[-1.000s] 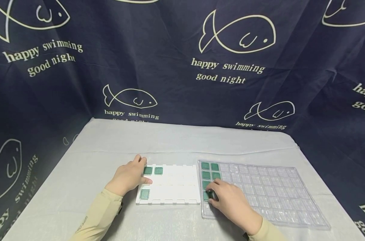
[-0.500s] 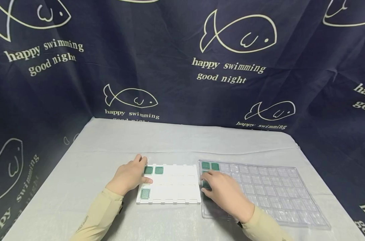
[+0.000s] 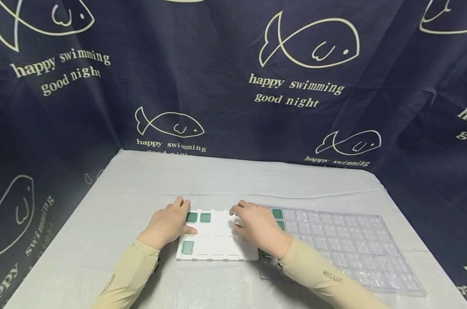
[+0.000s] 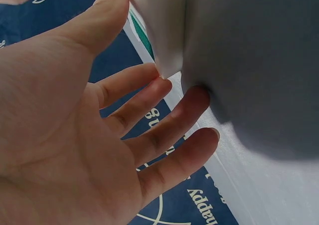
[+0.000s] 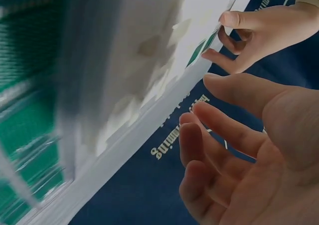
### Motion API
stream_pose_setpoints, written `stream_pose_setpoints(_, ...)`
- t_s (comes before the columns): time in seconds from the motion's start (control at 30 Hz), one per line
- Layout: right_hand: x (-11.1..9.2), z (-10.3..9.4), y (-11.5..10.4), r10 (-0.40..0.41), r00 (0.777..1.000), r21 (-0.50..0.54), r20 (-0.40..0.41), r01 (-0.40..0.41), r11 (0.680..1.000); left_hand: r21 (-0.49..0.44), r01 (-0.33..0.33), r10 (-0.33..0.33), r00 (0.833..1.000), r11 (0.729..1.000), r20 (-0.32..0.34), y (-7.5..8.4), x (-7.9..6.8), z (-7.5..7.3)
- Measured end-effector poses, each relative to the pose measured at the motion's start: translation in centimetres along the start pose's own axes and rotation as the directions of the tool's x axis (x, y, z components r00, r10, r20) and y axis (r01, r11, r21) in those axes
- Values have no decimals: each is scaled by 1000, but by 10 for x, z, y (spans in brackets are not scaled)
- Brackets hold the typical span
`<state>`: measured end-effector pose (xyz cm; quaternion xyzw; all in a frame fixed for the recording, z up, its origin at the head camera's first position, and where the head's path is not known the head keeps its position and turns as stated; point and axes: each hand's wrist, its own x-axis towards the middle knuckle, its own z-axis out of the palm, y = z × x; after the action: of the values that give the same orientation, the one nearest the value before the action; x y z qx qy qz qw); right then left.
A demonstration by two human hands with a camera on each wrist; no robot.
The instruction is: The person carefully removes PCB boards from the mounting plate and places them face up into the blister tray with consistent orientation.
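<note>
On the white slotted tray [image 3: 218, 248] lie several small green circuit boards, one of them at the near left [image 3: 187, 247] and another at the far side [image 3: 205, 217]. My left hand [image 3: 167, 224] holds the tray's left edge, the thumb on top and partly covering a far-left circuit board [image 3: 192, 217]. In the left wrist view, its other fingers [image 4: 169, 125] extend beside the tray. Over the tray's right part hovers my right hand [image 3: 258, 223], thumb and bent fingers apart. No held piece shows between them in the right wrist view [image 5: 239, 145].
A clear plastic compartment tray [image 3: 345, 244] lies to the right, partly under my right forearm. Green circuit boards [image 3: 277, 213] fill some of its left cells. A pale cloth covers the table [image 3: 210, 283]; a dark fish-print curtain [image 3: 225, 86] encloses it.
My right hand has moved left and away from me, from the left cells of the clear tray to above the white tray. The left hand keeps its place on the white tray.
</note>
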<state>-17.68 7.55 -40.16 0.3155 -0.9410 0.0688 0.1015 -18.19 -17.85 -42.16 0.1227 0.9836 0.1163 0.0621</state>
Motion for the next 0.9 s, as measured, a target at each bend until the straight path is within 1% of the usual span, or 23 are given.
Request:
stream_pose_setpoints(0.17,19,5,-9,-36,999,-15,24,37,999,-5,-3,3,1000,1000,2,0,0,-1)
stream_pose_setpoints(0.4,40,9,-20,-44,995,-21,94,46,999,-15,-6,7,1000,1000,15,-2,1,-1)
stream_pose_setpoints(0.57,50,14,-25,-51,988,-24,148,55,998,-13,-9,9,1000,1000,28,-2,2,-1)
stream_pose_setpoints(0.67,55,17,-29,-52,981,-37,185,60,997,-31,-20,20,999,999,24,-2,1,-2)
stream_pose_setpoints(0.83,60,23,-35,-70,975,-71,212,87,994,-83,-44,45,999,996,7,-1,-1,-3)
stream_pose_setpoints(0.9,61,26,-36,-74,974,-93,214,96,991,-79,-53,53,999,995,0,-1,0,-3)
